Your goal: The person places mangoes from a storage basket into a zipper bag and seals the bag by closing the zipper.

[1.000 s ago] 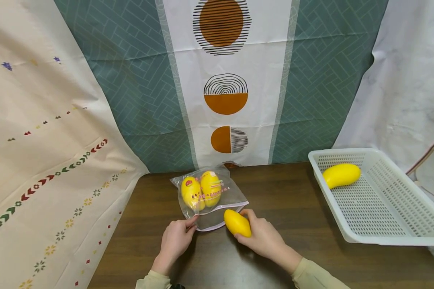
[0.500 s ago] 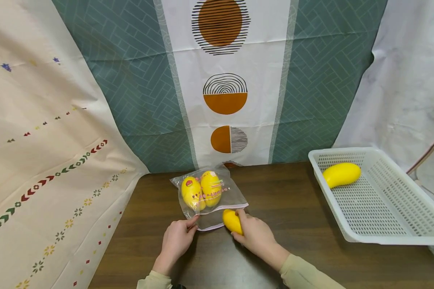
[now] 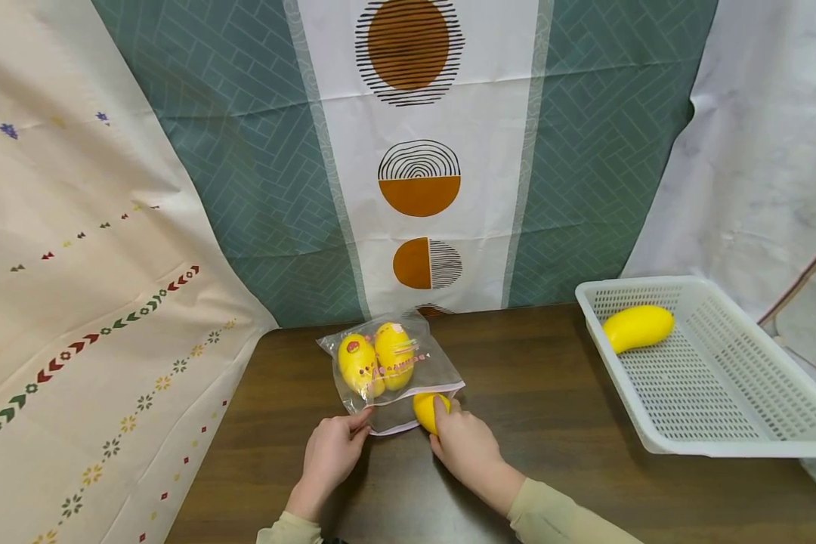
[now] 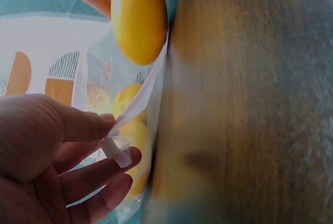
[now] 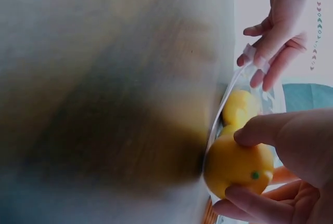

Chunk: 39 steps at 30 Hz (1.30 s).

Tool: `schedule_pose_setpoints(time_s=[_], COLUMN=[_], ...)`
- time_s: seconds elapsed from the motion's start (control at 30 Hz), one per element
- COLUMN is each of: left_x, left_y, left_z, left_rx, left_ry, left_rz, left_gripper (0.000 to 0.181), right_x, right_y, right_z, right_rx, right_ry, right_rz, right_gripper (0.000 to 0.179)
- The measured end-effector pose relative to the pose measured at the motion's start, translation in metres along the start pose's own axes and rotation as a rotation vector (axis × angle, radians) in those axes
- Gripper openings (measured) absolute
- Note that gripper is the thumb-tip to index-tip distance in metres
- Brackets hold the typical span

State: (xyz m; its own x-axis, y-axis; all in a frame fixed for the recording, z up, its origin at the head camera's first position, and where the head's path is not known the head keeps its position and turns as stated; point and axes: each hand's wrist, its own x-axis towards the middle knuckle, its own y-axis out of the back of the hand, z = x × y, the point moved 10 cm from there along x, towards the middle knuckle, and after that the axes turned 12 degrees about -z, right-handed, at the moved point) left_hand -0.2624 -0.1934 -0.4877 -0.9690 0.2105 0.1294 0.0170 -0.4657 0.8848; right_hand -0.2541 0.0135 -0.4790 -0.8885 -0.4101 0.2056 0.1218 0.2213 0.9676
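Observation:
A clear zip bag [image 3: 442, 366] with pink print lies on the table, two yellow mangoes [image 3: 394, 363] side by side inside it. My left hand [image 3: 333, 449] pinches the left corner of the bag's mouth between thumb and fingers; the white slider [image 4: 117, 154] shows there in the left wrist view. A third yellow mango [image 5: 237, 164], with a small green stem spot, is gripped by my right hand [image 3: 469, 449]. Its front end is at the open mouth of the bag, past the near lip. My right fingers hide part of it in the head view.
At the right stands a white perforated basket [image 3: 741, 449] with one more yellow mango [image 3: 639, 328] in its far left corner. Behind the brown wooden table [image 3: 517, 363] hangs a patterned cloth [image 3: 585, 189].
My right hand has moved left and slightly forward, bringing its mango further into the bag's mouth. The left hand keeps its pinch on the bag in place.

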Motion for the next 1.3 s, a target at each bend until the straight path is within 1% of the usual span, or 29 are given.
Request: schedule_pose_setpoints(time_s=[0.07,0.2,0.33,0.43,0.53,0.63,0.7,0.9,0.97,1.07,1.17,1.27,1.3], left_x=[0.0,-0.001,-0.001,-0.001,0.0,-0.001,-0.002,-0.002,-0.002,-0.002,-0.001,-0.001,-0.001], left_y=[0.0,-0.002,-0.003,-0.003,-0.004,-0.005,-0.006,-0.007,-0.006,-0.005,-0.005,-0.006,-0.006], left_z=[-0.002,-0.003,-0.002,-0.002,-0.002,-0.003,-0.004,-0.001,0.0,0.001,0.002,0.001,0.001], left_rx=[0.002,0.003,0.002,-0.003,-0.004,-0.001,-0.004,-0.001,0.002,0.006,0.006,0.011,0.013], left_ry=[0.01,0.011,0.005,-0.002,-0.004,-0.002,0.002,-0.016,-0.023,-0.022,-0.025,-0.027,-0.029], left_rz=[-0.004,-0.015,-0.014,-0.01,-0.011,-0.011,-0.016,-0.019,-0.015,-0.015,-0.016,-0.016,-0.014], left_gripper=[0.035,0.036,0.036,0.035,0.035,0.035,0.035,0.036,0.036,0.036,0.036,0.037,0.037], right_x=[0.003,0.01,0.018,0.024,0.029,0.034,0.036,0.043,0.046,0.05,0.052,0.054,0.055], right_y=[-0.001,-0.003,-0.003,-0.001,-0.002,-0.005,-0.007,-0.014,-0.016,-0.019,-0.023,-0.025,-0.026], right_z=[-0.004,-0.01,-0.012,-0.01,-0.005,-0.001,0.001,0.005,0.005,0.005,0.006,0.008,0.008], right_rx=[-0.02,-0.046,-0.075,-0.127,-0.154,-0.124,-0.072,0.091,0.105,0.09,0.101,0.162,0.179], right_ry=[-0.001,-0.006,-0.014,-0.046,-0.098,-0.134,-0.149,-0.199,-0.209,-0.217,-0.226,-0.228,-0.231], right_rz=[0.005,0.03,0.109,0.18,0.206,0.183,0.156,0.068,0.057,0.06,0.059,0.058,0.057], right_gripper=[0.059,0.057,0.052,0.047,0.044,0.041,0.038,0.032,0.037,0.055,0.064,0.066,0.062])
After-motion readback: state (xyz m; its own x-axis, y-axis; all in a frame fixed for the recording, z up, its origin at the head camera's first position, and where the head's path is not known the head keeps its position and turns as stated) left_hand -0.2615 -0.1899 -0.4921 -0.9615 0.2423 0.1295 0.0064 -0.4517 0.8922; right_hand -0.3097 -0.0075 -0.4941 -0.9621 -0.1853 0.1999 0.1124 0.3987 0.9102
